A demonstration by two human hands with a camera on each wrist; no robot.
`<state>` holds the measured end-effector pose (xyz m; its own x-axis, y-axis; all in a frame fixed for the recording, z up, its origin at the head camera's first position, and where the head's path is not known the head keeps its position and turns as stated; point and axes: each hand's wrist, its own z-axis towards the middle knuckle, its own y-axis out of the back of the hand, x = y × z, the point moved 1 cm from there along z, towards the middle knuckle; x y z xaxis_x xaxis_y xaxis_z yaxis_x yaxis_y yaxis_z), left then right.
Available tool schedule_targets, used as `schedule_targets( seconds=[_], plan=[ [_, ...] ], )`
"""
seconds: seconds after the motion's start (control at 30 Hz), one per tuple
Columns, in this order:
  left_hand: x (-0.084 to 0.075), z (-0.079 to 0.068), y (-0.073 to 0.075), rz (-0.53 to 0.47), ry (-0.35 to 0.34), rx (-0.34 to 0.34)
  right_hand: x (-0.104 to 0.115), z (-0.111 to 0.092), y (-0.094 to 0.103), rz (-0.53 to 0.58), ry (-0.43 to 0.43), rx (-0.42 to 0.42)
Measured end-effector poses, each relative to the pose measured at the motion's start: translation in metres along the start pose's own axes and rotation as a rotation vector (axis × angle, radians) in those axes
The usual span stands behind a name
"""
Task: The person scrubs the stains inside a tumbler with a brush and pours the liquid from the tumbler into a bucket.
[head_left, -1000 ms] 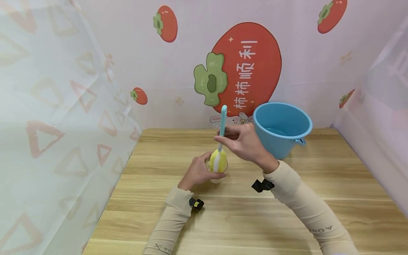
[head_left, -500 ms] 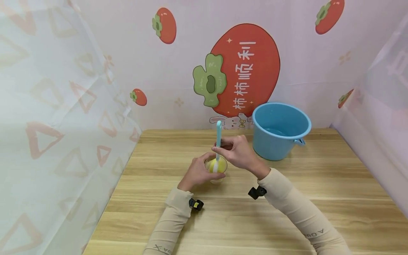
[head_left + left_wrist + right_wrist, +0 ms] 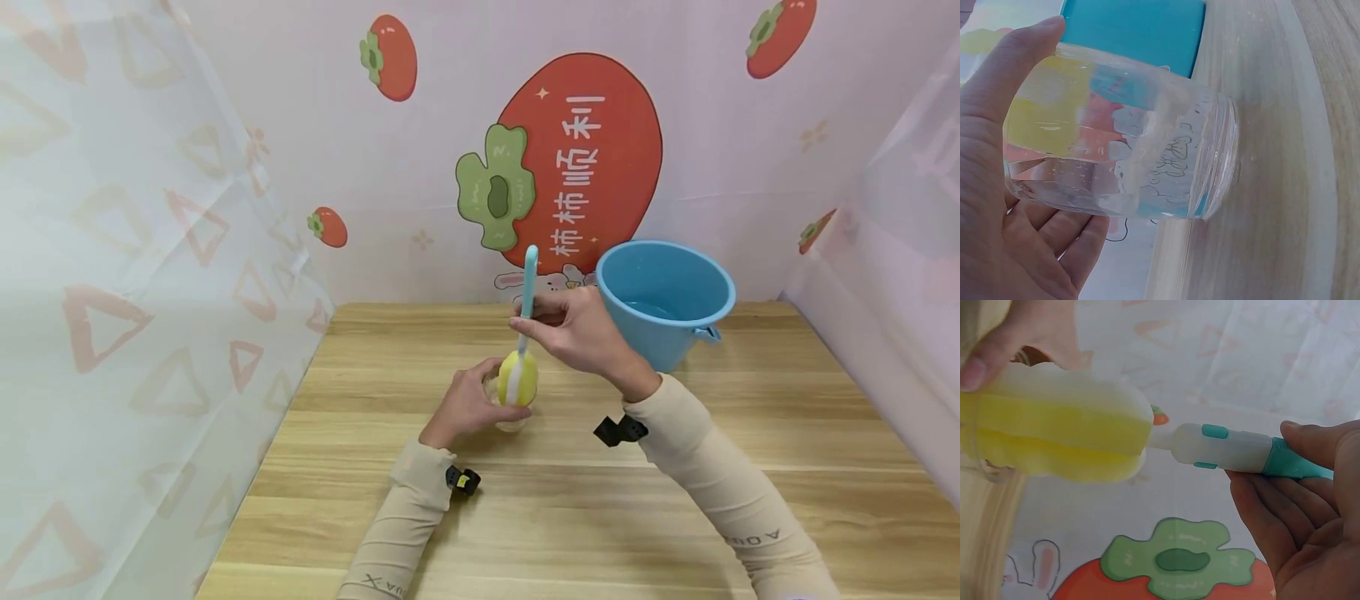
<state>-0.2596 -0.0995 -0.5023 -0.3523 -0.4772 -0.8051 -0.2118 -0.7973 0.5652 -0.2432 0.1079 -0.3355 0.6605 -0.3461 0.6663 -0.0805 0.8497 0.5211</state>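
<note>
A clear glass cup (image 3: 1129, 137) stands on the wooden table, and my left hand (image 3: 471, 402) grips it round the upper part, thumb on one side and fingers on the other. Suds or water cling inside its lower half in the left wrist view. My right hand (image 3: 581, 332) pinches the teal and white handle of a sponge bottle brush (image 3: 1222, 447) just above the cup. The yellow and white sponge head (image 3: 517, 379) points down, its lower end inside the cup's mouth and most of it above the rim. The tip of the handle rises above my right hand.
A blue bucket (image 3: 645, 333) with some water in it stands at the back right, close behind my right hand. The wooden table (image 3: 570, 517) ends at a patterned cloth wall (image 3: 405, 167) behind, with cloth sides left and right.
Half a second ago the brush went down, its sponge deep in the cup; now my right hand has raised it again, close to its height a second ago. My left hand keeps the cup in place.
</note>
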Motion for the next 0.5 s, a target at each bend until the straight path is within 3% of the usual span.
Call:
schedule_targets(
  seconds=[0.2,0.5],
  plan=[
    [0.000,0.001,0.001,-0.005,-0.004,-0.006,0.000,0.002,0.003,-0.011,-0.005,0.017],
    [0.000,0.001,-0.001,0.007,0.005,0.005,-0.029,-0.015,-0.022,0.036,-0.077,0.042]
  ],
)
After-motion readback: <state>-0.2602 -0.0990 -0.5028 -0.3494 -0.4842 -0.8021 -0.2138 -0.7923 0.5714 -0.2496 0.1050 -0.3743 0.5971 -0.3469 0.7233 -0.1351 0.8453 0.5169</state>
